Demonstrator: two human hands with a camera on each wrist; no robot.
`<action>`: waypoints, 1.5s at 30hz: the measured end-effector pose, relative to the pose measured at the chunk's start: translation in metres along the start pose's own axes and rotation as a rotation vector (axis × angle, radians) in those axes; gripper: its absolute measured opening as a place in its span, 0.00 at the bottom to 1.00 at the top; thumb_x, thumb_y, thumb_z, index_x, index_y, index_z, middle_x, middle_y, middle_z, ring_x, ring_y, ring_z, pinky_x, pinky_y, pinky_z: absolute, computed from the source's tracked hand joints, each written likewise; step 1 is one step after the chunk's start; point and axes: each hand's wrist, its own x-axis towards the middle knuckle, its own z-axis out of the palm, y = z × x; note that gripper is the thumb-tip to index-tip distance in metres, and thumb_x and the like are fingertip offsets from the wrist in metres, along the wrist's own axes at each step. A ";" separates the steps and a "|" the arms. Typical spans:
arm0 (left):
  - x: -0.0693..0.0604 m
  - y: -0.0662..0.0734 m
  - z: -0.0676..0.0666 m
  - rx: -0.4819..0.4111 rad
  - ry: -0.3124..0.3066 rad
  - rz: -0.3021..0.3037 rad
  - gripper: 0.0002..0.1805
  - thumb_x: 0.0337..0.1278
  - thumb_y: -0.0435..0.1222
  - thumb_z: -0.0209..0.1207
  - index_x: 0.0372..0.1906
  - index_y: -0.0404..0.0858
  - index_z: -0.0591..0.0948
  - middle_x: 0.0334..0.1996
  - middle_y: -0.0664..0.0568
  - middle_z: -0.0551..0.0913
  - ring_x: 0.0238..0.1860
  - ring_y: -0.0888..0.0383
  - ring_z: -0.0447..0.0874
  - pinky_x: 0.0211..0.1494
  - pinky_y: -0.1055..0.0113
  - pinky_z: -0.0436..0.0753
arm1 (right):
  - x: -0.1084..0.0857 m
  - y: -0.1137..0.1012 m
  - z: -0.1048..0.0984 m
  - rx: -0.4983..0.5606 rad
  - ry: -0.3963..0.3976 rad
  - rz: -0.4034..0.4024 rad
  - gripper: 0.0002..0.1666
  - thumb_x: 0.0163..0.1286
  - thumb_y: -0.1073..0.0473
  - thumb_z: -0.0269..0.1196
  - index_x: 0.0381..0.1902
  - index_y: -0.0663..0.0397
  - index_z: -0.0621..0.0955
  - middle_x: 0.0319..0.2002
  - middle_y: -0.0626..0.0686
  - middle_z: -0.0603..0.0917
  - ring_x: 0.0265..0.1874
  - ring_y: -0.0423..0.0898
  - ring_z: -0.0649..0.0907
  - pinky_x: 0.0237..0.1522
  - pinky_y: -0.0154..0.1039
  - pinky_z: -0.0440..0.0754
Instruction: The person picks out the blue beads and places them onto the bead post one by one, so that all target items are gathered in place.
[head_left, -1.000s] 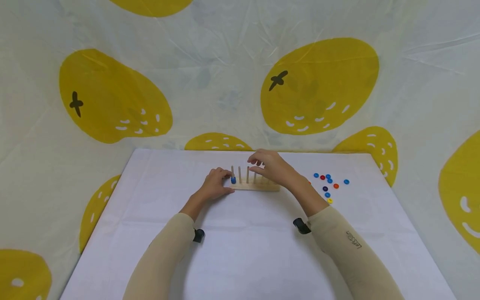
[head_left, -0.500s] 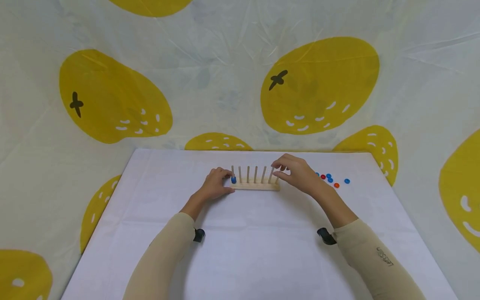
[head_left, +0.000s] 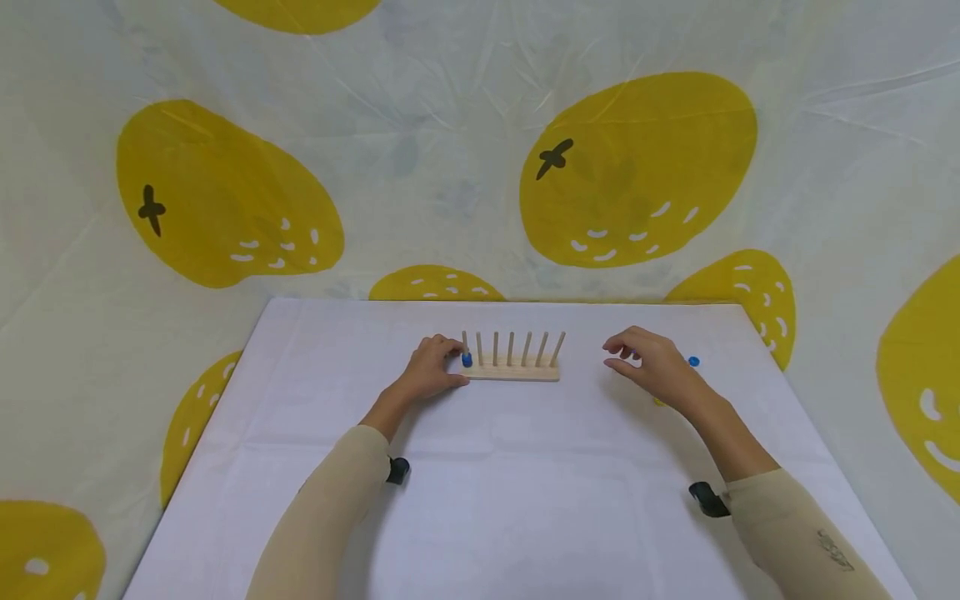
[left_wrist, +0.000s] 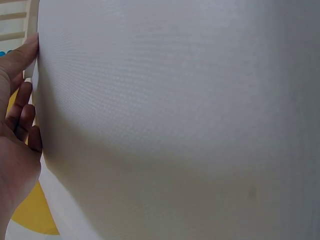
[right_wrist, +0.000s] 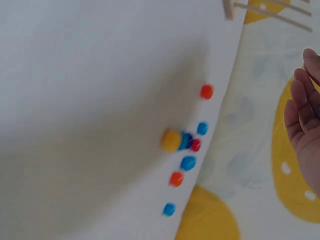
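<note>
A wooden peg rack (head_left: 517, 374) with several upright pegs stands towards the back of the white table. Blue beads (head_left: 467, 361) sit low on its leftmost peg. My left hand (head_left: 429, 367) holds the rack's left end, thumb at the front and fingers behind. To the right of the rack, my right hand (head_left: 651, 362) hovers above the table with loosely bent fingers and nothing visible between them. Below it lie loose beads, mostly hidden in the head view; the right wrist view has a yellow bead (right_wrist: 171, 140), an orange bead (right_wrist: 206, 91) and several others.
The white table (head_left: 480, 500) ends at the back against a hanging cloth (head_left: 450, 167) printed with yellow fruit. A lone blue bead (head_left: 693, 362) lies to the right of my right hand.
My right hand has moved right, from above the rack's pegs to over the loose beads, which it now largely covers. My left hand and the rack have stayed put.
</note>
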 end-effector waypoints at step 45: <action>-0.001 0.001 -0.001 -0.019 -0.009 -0.012 0.33 0.52 0.44 0.77 0.63 0.41 0.81 0.55 0.49 0.79 0.58 0.50 0.72 0.67 0.53 0.72 | -0.067 0.083 -0.003 0.014 -0.270 0.336 0.14 0.69 0.62 0.70 0.52 0.54 0.87 0.45 0.54 0.86 0.41 0.48 0.80 0.41 0.29 0.79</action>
